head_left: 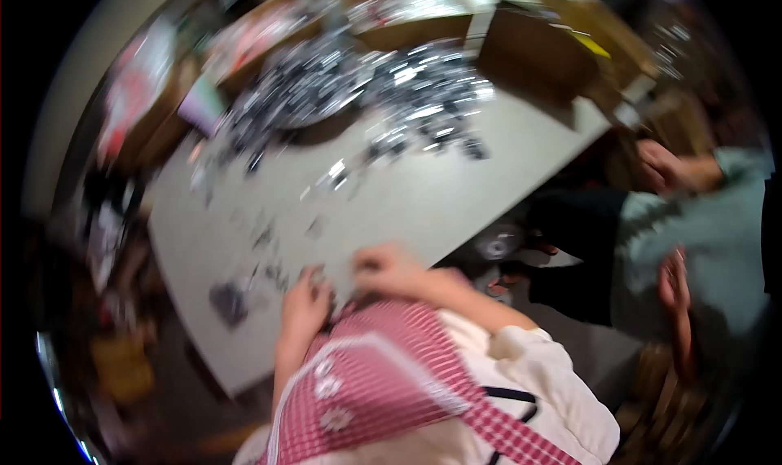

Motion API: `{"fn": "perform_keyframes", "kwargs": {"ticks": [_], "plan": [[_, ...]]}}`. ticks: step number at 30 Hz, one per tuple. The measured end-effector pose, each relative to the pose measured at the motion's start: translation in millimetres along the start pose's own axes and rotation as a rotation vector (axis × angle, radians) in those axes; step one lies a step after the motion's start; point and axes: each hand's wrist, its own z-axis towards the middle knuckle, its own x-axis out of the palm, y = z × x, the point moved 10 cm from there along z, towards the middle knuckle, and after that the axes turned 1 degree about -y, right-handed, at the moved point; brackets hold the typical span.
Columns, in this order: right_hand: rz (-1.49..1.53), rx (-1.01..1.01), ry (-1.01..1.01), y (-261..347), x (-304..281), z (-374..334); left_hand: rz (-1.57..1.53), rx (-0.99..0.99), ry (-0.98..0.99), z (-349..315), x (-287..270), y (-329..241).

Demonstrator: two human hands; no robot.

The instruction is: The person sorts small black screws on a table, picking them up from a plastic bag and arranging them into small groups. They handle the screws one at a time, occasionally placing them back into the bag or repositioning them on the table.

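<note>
The head view showed the person's left hand and right hand near each other, but apart, at the near side of the table. The fingers of both hands were bent in. Something dark showed by the fingertips, but it was too blurry, so I could not tell if a hand held anything or how tight the grip was.

The small dark bits lay on the table, just past the left hand. A flat dark piece lay to the left of that hand, not touching it. Farther off were a few shiny bits, then a big shiny heap on what looked like a round tray, and a loose heap beside it. A brown box stood at the far right. Another person stood off to the right.

With such big heaps, much seemed left to do. No finished pile could be picked out, so what was done was hard to say.

The blur hid what each piece was. The other person was partly cut off, and the dark corners hid the rest of the room.
</note>
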Motion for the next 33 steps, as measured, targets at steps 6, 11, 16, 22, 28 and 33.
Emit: {"fn": "perform_keyframes", "kwargs": {"ticks": [6,11,16,22,28,33], "plan": [[0.453,0.197,-0.187,-49,-27,-49,0.465,-0.165,-0.066,-23,4,47],[0.521,0.283,-0.218,-33,-22,-52,0.404,-0.240,-0.171,-13,-1,68],[0.461,0.265,-0.171,-28,-18,-40,0.335,-0.241,-0.287,-12,-18,50],[0.367,0.264,-0.084,-25,-7,-29,0.150,-0.130,-0.304,-17,-18,51],[-0.029,0.016,0.008,13,3,-15,-0.400,0.199,-0.080,-34,7,-28],[-0.120,-0.046,0.032,19,17,-14,-0.498,0.156,0.050,-32,17,-42]]}}
